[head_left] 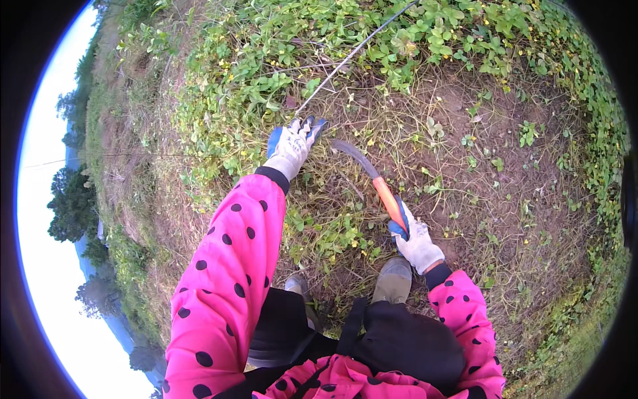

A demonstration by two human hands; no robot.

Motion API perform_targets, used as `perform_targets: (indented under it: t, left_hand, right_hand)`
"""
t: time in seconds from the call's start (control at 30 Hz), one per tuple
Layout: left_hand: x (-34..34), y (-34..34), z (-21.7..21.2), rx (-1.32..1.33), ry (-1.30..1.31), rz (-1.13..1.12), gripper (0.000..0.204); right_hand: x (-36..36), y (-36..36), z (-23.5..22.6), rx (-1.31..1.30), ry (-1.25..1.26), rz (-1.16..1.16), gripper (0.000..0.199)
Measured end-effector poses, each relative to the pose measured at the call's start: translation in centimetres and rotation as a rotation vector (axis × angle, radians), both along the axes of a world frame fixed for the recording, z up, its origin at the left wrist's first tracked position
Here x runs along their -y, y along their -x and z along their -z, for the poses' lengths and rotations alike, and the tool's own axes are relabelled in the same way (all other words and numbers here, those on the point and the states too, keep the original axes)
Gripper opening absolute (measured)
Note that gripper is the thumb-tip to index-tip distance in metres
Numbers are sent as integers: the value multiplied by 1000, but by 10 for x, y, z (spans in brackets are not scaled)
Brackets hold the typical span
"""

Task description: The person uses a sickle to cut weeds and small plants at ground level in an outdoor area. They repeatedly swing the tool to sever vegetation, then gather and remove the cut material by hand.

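Here, the right hand (417,241), in a white and blue glove, is closing around the orange handle of a sickle (376,177), which is sitting low at the centre of the view. Its dark curved blade is slanting up and leftward over the ground, with the tip pointing toward the left hand (291,144) and ending just beside it, apart from the fingers. The left hand, in a matching glove, is showing its back; the lower end of a thin grey line (357,51) is meeting its fingers, but whether they are gripping it I cannot tell. From there the line is running up and right across leafy vines (458,30). Brown soil (488,156) is showing right of the sickle, with dry stems lying over it. Pink sleeves (229,266) with black dots are covering both arms, and two boots (393,280) are standing below the hands. Trees (72,206) are lining the far left, against bright sky (50,133).
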State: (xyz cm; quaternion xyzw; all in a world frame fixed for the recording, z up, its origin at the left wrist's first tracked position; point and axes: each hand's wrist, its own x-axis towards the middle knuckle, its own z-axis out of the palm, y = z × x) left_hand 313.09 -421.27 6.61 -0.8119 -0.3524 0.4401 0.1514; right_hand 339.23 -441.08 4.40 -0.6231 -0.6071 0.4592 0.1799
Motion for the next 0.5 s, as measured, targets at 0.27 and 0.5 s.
perform_targets:
  t: [0.27, 0.5]
  left_hand:
    - [0, 12, 11, 415, 53, -302, 33]
    - [43, 141, -57, 413, 48, -293, 48]
  right_hand:
    - [-34, 21, -2, 112, -44, 8, 60]
    - [121, -83, -27, -31, 274, 89, 56]
